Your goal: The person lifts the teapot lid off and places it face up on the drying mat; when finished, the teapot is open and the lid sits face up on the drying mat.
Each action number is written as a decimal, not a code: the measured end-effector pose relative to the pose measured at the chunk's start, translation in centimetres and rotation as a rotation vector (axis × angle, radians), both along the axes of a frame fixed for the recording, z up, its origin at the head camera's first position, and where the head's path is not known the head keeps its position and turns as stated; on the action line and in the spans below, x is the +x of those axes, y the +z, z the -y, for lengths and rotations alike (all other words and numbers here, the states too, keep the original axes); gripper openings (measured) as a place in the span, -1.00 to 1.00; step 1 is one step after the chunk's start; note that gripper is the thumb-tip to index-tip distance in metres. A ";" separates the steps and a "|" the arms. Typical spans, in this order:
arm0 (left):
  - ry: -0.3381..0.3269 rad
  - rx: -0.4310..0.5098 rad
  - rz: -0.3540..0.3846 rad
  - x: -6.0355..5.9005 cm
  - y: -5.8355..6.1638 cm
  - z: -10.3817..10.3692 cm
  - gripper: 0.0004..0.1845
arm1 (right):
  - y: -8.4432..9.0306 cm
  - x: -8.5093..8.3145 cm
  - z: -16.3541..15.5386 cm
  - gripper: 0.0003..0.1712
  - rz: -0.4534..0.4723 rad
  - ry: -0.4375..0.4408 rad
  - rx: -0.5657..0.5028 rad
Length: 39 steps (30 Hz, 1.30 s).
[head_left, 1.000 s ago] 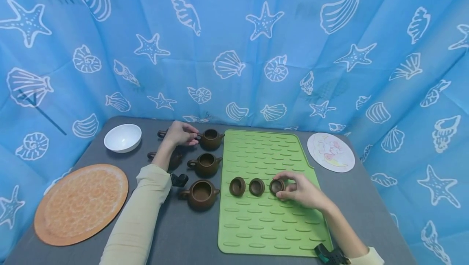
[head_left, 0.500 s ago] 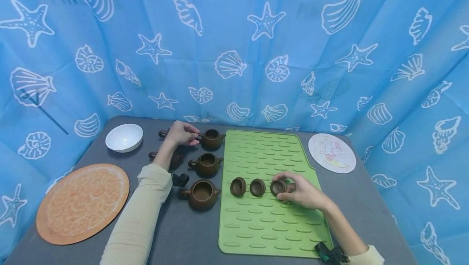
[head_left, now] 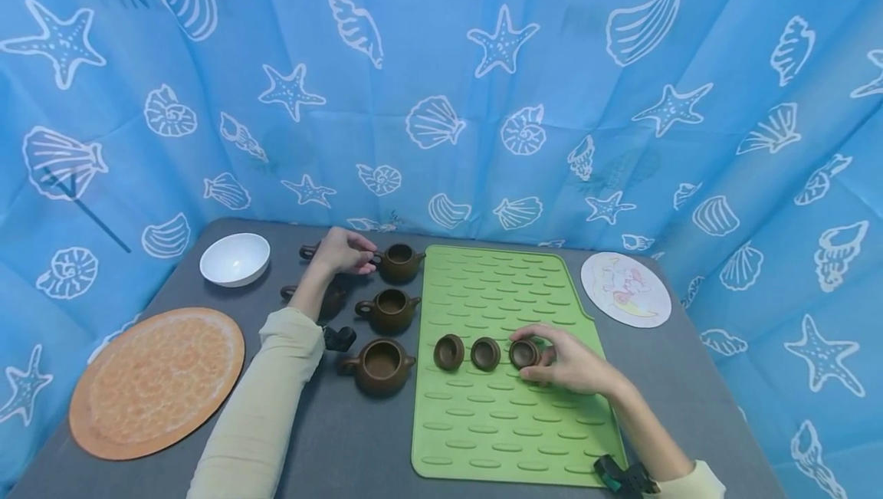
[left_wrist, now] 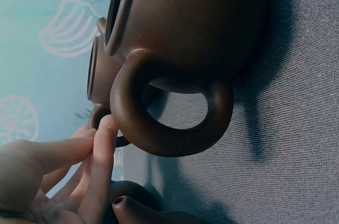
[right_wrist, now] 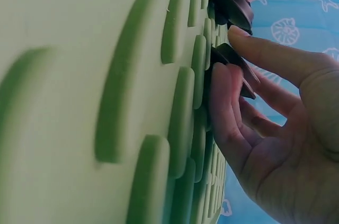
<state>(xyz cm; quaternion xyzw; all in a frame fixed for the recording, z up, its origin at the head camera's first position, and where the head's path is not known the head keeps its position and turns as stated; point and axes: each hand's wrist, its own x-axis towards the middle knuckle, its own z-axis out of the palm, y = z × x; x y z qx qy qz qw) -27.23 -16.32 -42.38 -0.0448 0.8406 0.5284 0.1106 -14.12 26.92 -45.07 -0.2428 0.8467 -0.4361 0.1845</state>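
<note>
wearing long, soft sleeves in a pale cream colour on both arms, the left sleeve (head_left: 258,399) showing from elbow to wrist, the right sleeve (head_left: 697,481) peeking in only at the bottom edge. carrying a small black box (head_left: 339,338) strapped at the left wrist, and a black strap with teal bits (head_left: 624,478) at the right wrist. showing bare left hand (head_left: 341,251) and bare right hand (head_left: 569,365), no rings or gloves.

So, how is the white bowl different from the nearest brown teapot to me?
The white bowl is white, wide and shallow, with no handle; the nearest teapot is dark brown, rounder and deeper, with a loop handle and a spout. The bowl stands at the far left of the grey table, the teapot beside the green mat. Both stand upright, open on top, untouched by either hand.
</note>
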 end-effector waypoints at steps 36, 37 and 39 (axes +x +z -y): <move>-0.058 -0.231 -0.010 -0.1 2.6 11.8 -0.68 | 5.1 -7.1 12.1 -0.56 -0.005 -0.024 -0.131; -0.053 -0.210 0.005 -0.1 2.5 11.9 -0.68 | 5.3 -7.5 12.8 -0.56 -0.008 -0.007 -0.135; -0.036 -0.170 0.034 0.1 2.3 12.0 -0.67 | 5.7 -8.3 14.4 -0.57 -0.019 0.028 -0.145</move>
